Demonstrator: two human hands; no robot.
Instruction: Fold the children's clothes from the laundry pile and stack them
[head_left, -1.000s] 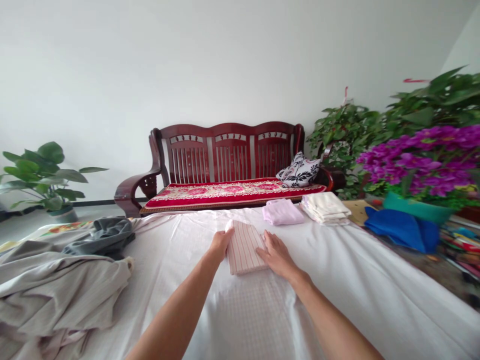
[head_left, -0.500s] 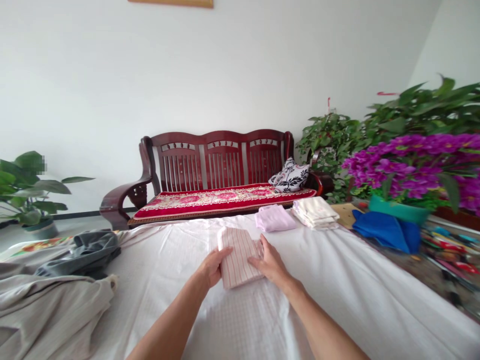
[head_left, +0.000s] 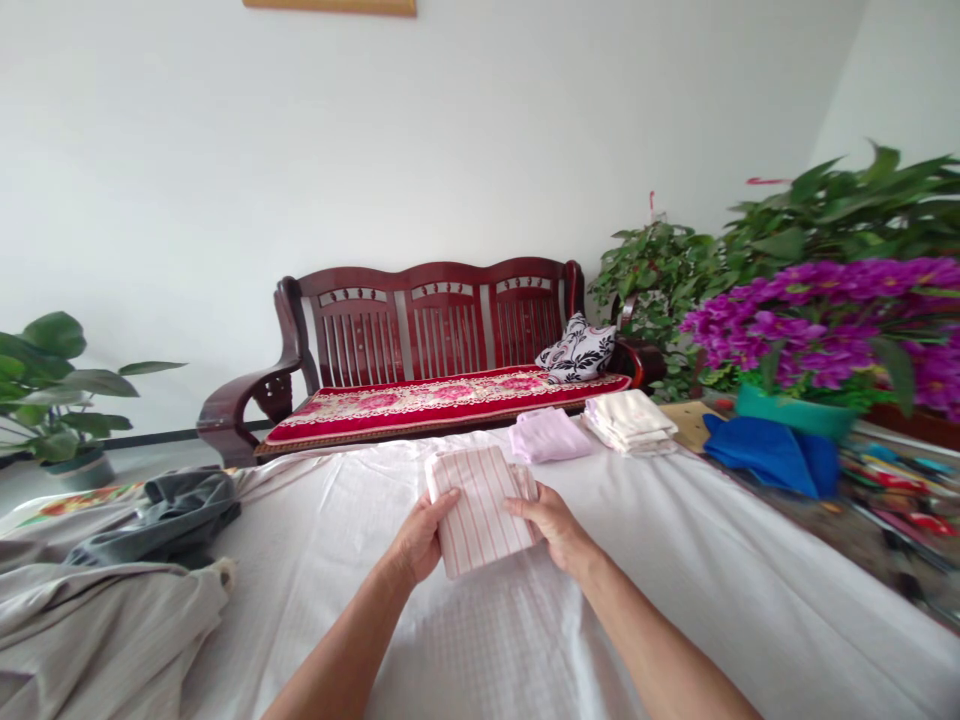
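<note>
Between my hands is a folded garment, pale with thin pink stripes, its exact kind hidden by the folds. My left hand grips its left edge, thumb on top and fingers beneath. On the opposite edge, my right hand pinches it the same way. The bundle is held over the white cloth that covers the table. Beyond it lie a folded lilac cloth and a stack of folded cream cloths.
Rumpled grey-beige clothing and a dark grey garment lie on the left. At right are a blue cloth, a teal planter with purple flowers, and assorted small items. A wooden bench stands behind.
Both hands have lifted and straightened the striped garment slightly. My right hand has shifted its grip along the right edge, its fingers now tucked behind.
</note>
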